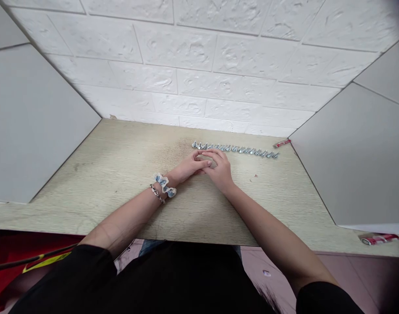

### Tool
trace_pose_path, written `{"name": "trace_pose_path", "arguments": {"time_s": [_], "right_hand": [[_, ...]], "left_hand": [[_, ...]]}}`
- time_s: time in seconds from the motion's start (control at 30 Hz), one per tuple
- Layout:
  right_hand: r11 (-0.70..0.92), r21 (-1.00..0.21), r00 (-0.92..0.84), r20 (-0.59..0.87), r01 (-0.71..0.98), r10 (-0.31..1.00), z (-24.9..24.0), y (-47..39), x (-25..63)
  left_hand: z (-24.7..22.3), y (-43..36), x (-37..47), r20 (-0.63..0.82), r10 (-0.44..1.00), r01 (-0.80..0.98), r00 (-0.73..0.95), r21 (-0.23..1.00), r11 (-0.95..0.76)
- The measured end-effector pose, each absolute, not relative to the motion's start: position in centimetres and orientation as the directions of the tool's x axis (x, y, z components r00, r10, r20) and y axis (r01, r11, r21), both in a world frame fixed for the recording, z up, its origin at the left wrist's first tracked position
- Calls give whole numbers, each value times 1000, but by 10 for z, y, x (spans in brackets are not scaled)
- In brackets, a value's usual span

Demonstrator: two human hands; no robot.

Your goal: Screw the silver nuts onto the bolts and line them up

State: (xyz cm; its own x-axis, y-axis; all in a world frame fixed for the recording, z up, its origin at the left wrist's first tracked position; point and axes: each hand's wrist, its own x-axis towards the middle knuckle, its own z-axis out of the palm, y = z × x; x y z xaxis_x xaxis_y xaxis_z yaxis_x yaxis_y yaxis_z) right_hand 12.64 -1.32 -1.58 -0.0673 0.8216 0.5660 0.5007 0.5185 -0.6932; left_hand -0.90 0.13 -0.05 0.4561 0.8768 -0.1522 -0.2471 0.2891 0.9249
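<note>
My left hand [190, 166] and my right hand [220, 170] meet over the middle of the table, fingertips overlapping and thumbs close together. The fingers of both are loosely curved around a small gap, and I see nothing held in either. Part of the left fingers is hidden behind the right ones. Just beyond the hands runs a row of several silvery bolts [252, 151] with washers or flanges, most with shanks pointing up. On my left wrist are a blue and white scrunchie [165, 185] and a chain bracelet [157, 193].
Grey panels border the wooden table [127, 152] at left [39, 122] and right [356, 152]. A white brick-patterned wall [193, 56] stands behind. One red and silver battery-like cylinder [282, 143] lies back right; another [380, 238] lies near the front right edge.
</note>
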Motion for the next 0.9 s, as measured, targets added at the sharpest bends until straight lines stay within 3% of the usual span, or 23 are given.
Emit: {"name": "trace_pose_path", "arguments": {"time_s": [0.27, 0.43, 0.63, 0.8, 0.9], "right_hand": [[432, -760, 39, 512, 485, 858, -17, -11, 129], [500, -689, -50, 561, 524, 826, -18, -12, 129], [544, -559, -219, 543, 626, 811, -29, -9, 124], [469, -534, -161, 523, 704, 837, -33, -8, 124], [437, -541, -94, 547, 719, 832, -30, -7, 126]], "left_hand": [[1, 7, -14, -226, 904, -339, 363, 872, 354], [-3, 10, -16, -224, 894, -335, 389, 869, 364], [-3, 7, -13, -134, 825, -277, 549, 902, 330], [-3, 4, -11, -102, 736, -228, 669, 915, 334], [-4, 4, -10, -147, 741, -221, 655, 900, 374]]}}
